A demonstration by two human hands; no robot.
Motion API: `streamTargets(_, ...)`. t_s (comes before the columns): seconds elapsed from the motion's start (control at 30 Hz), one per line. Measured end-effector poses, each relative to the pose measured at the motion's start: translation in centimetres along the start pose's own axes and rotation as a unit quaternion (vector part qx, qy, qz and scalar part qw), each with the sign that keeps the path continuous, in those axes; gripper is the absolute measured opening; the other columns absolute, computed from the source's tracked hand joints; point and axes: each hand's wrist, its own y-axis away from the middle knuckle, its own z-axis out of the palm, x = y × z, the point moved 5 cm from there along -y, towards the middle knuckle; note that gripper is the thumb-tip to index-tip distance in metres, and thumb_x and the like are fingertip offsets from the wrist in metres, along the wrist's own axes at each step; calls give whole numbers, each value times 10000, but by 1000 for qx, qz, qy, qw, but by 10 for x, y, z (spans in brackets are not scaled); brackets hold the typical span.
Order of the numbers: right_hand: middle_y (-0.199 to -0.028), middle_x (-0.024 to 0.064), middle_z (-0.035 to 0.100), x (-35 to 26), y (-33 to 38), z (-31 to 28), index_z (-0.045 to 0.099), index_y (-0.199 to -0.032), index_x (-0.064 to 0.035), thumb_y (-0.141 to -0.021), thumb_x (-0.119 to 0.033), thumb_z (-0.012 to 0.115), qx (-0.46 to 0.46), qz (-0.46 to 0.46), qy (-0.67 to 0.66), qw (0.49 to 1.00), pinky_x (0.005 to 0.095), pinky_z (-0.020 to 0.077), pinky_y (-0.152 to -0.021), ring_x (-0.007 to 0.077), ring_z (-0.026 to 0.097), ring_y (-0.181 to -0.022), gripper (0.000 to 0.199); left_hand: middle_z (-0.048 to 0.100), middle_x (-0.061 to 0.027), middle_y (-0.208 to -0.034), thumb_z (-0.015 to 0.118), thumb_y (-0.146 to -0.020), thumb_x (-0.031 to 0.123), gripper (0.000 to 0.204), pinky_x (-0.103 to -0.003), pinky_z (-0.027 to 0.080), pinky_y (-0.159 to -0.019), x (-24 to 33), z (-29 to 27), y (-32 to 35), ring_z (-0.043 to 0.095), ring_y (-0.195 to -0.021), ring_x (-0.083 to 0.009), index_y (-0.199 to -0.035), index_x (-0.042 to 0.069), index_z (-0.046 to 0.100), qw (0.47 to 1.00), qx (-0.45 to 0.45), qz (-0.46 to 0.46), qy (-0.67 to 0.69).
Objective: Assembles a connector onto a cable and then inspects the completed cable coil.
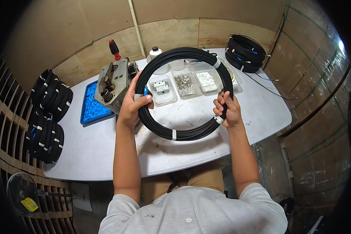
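Held up above the white table is a coil of black cable [191, 134], bound with several white tape bands. My left hand [130, 104] is closed around its left side, the thumb beside a small blue connector [145, 90]. On the opposite side, my right hand [229, 109] wraps its fingers round the coil just above a white band. Through the ring I see a clear tub with a metal block [161, 86], a tub of small metal parts [184, 84] and a tub of white pieces [205, 80].
A metal press-like machine [115, 80] with a red-and-black handle stands left of the coil, beside a blue tray [90, 105] of small blue parts. Stacked black coils sit at the left edge [46, 134] and far right [245, 52]. A white bottle [155, 51] stands behind.
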Motion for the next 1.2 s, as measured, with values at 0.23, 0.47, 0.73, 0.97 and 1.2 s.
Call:
streamTargets(0.23,-754,-31,417,3,0,-2,516,-1003,-108,-994,-393,558,-2,9,4,1000,206,379,-488,62,414,-594,288,614,-48,-880,735,-719,60,477,-272,510,-701,-9,0,-3,619,-769,-143,-1170,20,585,999,-10,-42,26)
streamTargets(0.47,-752,-29,424,2,0,-1,507,-983,-107,-1000,-380,555,19,9,18,1000,203,376,-482,60,415,-591,278,613,-56,-989,748,-716,76,403,-334,533,-859,-19,-11,-6,628,-930,-187,-1089,20,606,996,-11,-66,61)
streamTargets(0.73,-753,-28,434,2,1,-2,503,-960,-102,-1000,-370,559,25,6,22,999,202,378,-477,58,419,-587,276,617,-57,-974,731,-756,136,343,-342,521,-848,-21,-10,-4,617,-926,-184,-1061,36,610,994,-32,-78,65)
streamTargets(0.97,-719,-16,427,1,5,3,466,-841,-94,-968,-367,618,50,6,22,999,217,381,-478,67,425,-565,337,621,-42,-906,724,-798,172,296,-319,496,-811,-24,-15,-5,598,-892,-170,-1043,48,613,997,-1,-73,36)
streamTargets(1.2,-731,-22,428,6,8,-4,478,-878,-97,-982,-369,592,40,5,16,999,209,374,-470,61,420,-575,313,618,-43,-922,731,-826,220,319,-316,495,-811,-27,-14,-2,599,-891,-170,-1067,50,609,995,-22,-79,50)
